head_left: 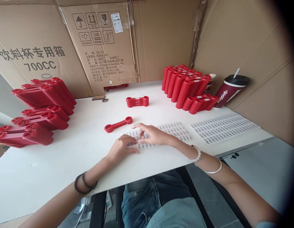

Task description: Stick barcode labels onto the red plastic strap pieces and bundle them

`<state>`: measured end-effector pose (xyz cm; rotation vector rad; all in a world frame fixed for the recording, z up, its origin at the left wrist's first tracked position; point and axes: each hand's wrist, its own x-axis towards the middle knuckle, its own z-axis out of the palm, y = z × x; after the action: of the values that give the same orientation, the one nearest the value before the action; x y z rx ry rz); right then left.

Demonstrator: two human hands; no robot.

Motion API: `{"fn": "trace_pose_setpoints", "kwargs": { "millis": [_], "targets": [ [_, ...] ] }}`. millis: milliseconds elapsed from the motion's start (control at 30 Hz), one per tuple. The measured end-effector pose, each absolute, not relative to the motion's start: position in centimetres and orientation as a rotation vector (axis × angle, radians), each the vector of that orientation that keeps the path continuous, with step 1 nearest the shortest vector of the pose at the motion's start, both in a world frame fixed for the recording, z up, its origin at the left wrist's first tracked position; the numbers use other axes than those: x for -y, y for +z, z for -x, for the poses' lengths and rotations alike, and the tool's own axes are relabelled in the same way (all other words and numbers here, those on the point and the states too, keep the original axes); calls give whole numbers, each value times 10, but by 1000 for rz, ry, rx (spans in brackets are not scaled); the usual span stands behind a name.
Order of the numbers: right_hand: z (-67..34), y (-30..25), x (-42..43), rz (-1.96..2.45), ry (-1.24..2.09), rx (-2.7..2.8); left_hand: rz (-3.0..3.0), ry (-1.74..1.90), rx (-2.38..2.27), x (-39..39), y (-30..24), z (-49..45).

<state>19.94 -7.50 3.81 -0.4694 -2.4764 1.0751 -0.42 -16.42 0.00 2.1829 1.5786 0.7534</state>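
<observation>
My left hand (pixel 123 146) lies flat on a sheet of small printed stickers (pixel 170 131), fingers stretched out and holding the sheet down. My right hand (pixel 150 133) rests on the same sheet, its thumb and forefinger pinched at a sticker near the sheet's left end. A single red plastic cup-carrier handle (pixel 118 124) lies on the white table (pixel 66 164) just beyond my hands. A short stack of the same red handles (pixel 137 101) sits farther back at the middle.
Tall stacks of red handles stand at the left (pixel 40 107) and back right (pixel 187 87). A second sticker sheet (pixel 224 126) lies at the right. A dark red drink cup with a straw (pixel 228 90) stands by the cardboard walls (pixel 101 44).
</observation>
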Motion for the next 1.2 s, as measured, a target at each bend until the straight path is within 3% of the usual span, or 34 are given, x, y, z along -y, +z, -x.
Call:
{"fn": "trace_pose_setpoints", "kwargs": {
  "millis": [200,400,800,1000,1200],
  "targets": [
    [-186,27,89,475,943,2601,-2164,812,-1548,162,-1,4],
    [-202,38,83,286,1263,2394,-2128,812,-1554,162,-2,5],
    [-200,24,94,441,1028,2540,-2140,794,-1553,164,1,4],
    [-214,49,87,313,1449,2209,-2186,726,-1556,166,6,1],
    [-213,88,60,595,1361,1868,-2259,864,-1696,154,31,28]
  ]
}}
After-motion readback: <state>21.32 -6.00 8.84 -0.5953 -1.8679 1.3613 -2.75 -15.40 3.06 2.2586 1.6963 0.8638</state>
